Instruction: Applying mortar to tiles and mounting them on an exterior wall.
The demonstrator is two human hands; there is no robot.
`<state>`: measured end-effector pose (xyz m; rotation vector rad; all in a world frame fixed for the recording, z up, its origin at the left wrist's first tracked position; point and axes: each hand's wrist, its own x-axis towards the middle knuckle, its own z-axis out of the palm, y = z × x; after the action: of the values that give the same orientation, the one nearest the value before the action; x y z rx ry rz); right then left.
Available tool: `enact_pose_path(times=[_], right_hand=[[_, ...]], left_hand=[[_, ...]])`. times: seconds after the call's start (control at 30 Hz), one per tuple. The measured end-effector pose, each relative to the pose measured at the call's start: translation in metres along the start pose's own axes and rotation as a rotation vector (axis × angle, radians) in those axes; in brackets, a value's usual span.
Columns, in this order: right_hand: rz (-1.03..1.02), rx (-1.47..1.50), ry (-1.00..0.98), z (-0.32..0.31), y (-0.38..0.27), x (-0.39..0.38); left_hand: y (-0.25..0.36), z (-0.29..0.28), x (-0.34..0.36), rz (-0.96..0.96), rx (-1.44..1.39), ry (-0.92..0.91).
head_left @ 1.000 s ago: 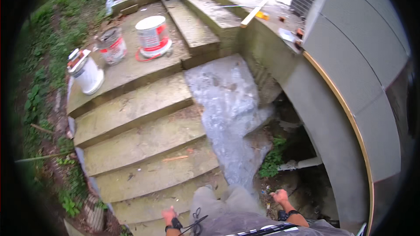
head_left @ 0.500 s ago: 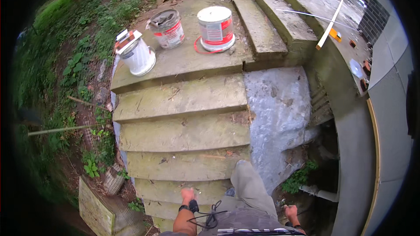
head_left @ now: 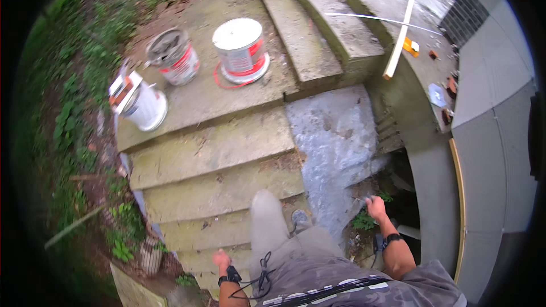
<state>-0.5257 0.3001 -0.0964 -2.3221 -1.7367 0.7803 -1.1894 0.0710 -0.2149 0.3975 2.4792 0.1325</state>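
I am on curved concrete steps, one knee raised and a grey shoe on a step. My left hand hangs low over the lower steps, its fingers loosely curled, with nothing visible in it. Out to the right, my right hand is closed above the gap beside the stairs. Something thin and pale seems to poke out of its fingers, too small to name. Both wrists wear dark bands, and a black cord dangles at my waist. Nearest the right hand lies a grey, rough slab.
On the landing stand a white-lidded bucket, a dirty bucket and a white bucket with brick-coloured pieces on top. A wooden strip juts over the right wall. Greenery borders the left; a dark hole opens at right.
My right hand has risen and reached forward from beside my hip. My left hand has shifted left and stayed low. My view has turned, and the legs have moved in a step.
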Motion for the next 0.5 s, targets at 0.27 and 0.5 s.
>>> enact_pose_path(times=[0.27,0.5], right_hand=[[0.229,-0.008,0.007,-0.013,-0.077,0.007],[0.408,0.071,-0.048,-0.066,-0.179,-0.070]], left_hand=[[0.099,-0.071,0.080,0.458,0.900,-0.355],[0.277,-0.154,0.205,1.055,0.861,-0.097]])
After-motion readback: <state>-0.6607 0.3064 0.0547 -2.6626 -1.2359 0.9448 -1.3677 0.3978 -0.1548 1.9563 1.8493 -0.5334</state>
